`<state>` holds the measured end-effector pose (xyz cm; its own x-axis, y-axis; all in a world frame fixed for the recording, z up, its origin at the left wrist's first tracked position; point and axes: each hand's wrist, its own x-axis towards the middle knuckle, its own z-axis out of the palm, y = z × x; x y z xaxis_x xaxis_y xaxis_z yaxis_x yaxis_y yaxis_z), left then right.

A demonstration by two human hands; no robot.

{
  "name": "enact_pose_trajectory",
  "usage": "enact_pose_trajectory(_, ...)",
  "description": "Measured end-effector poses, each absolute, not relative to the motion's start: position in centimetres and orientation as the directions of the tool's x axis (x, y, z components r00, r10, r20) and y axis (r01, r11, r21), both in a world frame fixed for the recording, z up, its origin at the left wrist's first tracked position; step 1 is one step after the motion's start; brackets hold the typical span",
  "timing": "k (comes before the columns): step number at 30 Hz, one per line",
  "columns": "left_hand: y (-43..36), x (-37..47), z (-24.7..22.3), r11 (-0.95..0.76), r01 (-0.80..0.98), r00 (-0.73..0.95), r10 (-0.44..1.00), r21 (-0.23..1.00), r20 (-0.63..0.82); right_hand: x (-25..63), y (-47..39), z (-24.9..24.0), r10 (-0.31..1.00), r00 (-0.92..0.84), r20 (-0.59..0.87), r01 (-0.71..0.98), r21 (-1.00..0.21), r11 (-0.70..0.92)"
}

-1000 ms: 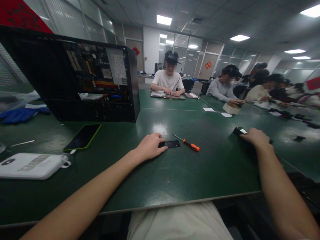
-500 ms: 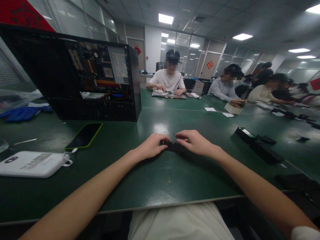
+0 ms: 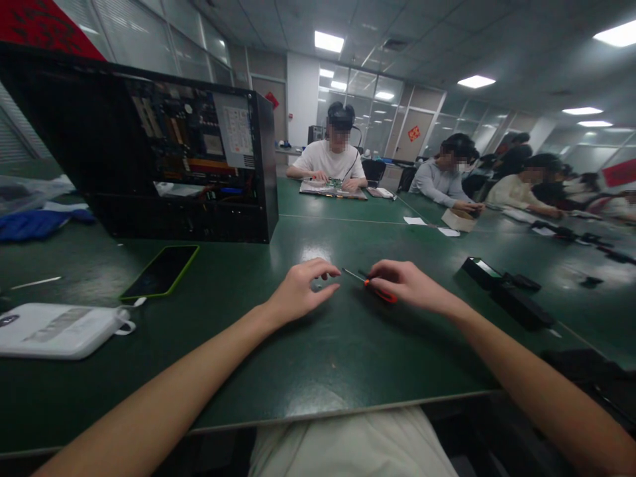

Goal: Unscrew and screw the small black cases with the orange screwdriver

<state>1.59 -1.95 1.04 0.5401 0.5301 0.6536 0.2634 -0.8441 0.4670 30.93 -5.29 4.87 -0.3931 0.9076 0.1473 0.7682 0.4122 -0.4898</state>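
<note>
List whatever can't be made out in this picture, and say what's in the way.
All in the head view:
- Screwdriver: the right hand covers part of its handle, so whether it is gripped is unclear.
- Dark sliver by that hand's fingers: too little shows past them to name it.
- White device: the picture's left edge cuts off its end.
- Label inside the computer case: print too small to read.

screwdriver (image 3: 367, 283): bare metal, coloured plastic | table (image 3: 298, 358): smooth, glossy (glare shows on it) | computer case (image 3: 183, 218): dark metal, low sheen | phone (image 3: 159, 271): glossy, glass-like | power bank (image 3: 64, 334): smooth plastic | blue bundle (image 3: 34, 226): matt cloth
</note>
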Motion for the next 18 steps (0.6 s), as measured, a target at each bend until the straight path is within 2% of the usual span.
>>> enact_pose_trajectory(2, -1.8, 1.5, 0.8, -0.850, 0.252, 0.560, 0.517, 0.462, 0.647, 35.8, -4.8, 6.1, 0.953, -0.213, 0.217, 0.898, -0.340, 0.278)
enact_pose_trajectory(4, -1.7, 1.5, 0.5, -0.855, 0.245, 0.583, 0.507, 0.457, 0.635, 41.6, -4.2, 7.4, 0.957, 0.002, 0.291, 0.965, -0.250, 0.074)
enact_pose_trajectory(7, -1.8, 1.7, 0.2, -0.865, 0.238, 0.620, 0.486, 0.442, 0.617, 49.7, -3.6, 8.3, 0.862, 0.328, 0.386, 0.944, -0.163, -0.286)
enact_pose_trajectory(9, -2.0, 1.8, 0.1, -0.874, 0.227, 0.642, 0.466, 0.430, 0.609, 53.6, -3.6, 7.9, 0.803, 0.455, 0.386, 0.889, -0.137, -0.438)
enact_pose_trajectory(12, -2.3, 1.9, 0.1, -0.889, 0.213, 0.656, 0.438, 0.405, 0.615, 56.8, -3.5, 6.1, 0.774, 0.536, 0.337, 0.840, -0.123, -0.528)
enact_pose_trajectory(18, -2.3, 1.7, 0.2, -0.909, 0.224, 0.649, 0.408, 0.351, 0.643, 57.7, -2.8, 3.5, 0.793, 0.541, 0.279, 0.838, -0.094, -0.538)
